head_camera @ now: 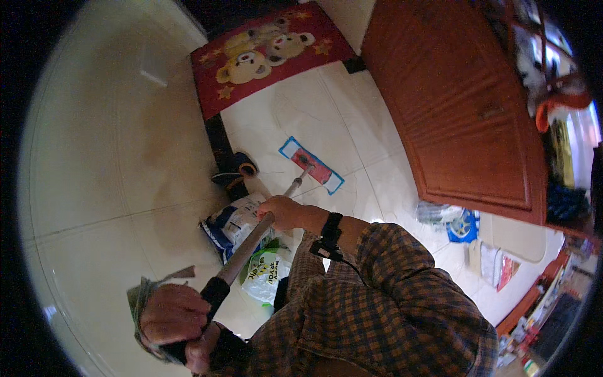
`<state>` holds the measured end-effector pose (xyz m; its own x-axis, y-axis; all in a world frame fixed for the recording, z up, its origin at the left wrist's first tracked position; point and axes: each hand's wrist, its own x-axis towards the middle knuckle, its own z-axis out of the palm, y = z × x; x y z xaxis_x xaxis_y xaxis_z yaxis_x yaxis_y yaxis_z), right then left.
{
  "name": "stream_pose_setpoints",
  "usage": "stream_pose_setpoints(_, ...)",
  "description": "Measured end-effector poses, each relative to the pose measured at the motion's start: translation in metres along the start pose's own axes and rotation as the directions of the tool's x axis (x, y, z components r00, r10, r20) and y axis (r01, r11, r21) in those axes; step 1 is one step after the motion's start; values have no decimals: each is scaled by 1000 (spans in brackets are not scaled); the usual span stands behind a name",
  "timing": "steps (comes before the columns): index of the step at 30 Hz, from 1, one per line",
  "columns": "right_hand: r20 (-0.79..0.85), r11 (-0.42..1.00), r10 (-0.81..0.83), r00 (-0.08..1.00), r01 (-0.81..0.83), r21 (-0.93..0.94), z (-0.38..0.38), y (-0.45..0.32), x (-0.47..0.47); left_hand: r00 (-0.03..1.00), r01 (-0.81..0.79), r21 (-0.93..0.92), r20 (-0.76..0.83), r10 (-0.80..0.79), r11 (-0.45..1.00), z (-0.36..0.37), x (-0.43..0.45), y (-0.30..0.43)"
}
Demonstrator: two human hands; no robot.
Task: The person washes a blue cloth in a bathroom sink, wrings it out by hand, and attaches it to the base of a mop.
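Note:
My left hand [173,315] is wrapped around the black grip [216,293] at the top of a flat mop's pole, at the lower left. A grey-green cloth or strap [138,301] hangs about that hand. Farther down the grey pole [247,246], my right hand [281,213] is closed on it, a black band with a small device on its wrist. The mop head [312,165] lies flat on the pale tiled floor; it has a red plate and a white pad with blue edging.
A red mat with teddy bears [264,54] lies ahead by the doorway. Dark shoes [238,169], a blue-and-white bag [231,226] and a white-green plastic bag [264,273] stand beside the pole. A brown wooden cabinet [457,108] rises at right, near a blue package [462,226].

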<state>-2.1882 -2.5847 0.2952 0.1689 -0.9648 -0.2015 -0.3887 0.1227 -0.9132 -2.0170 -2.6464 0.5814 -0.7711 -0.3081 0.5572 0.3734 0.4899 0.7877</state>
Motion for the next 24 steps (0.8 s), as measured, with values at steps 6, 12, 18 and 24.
stream_pose_setpoints(6, 21, 967, 85, 996, -78, -243, -35, -52, 31, 994, -47, -109, -108, 35, 993, -60, -8, -15)
stream_pose_setpoints(12, -377, 945, -32, 926, -95, -312, -109, 26, 44, 990, 112, -151, -63, -122, 982, -52, 18, -92)
stream_pose_setpoints(18, -516, 981, -79, 853, -27, -194, -205, 140, 69, 970, 226, -123, -66, -235, 966, -12, 73, -189)
stream_pose_setpoints(24, -605, 975, -73, 793, -70, -210, -269, 196, 59, 938, 290, -246, -121, -326, 925, 32, 119, -252)
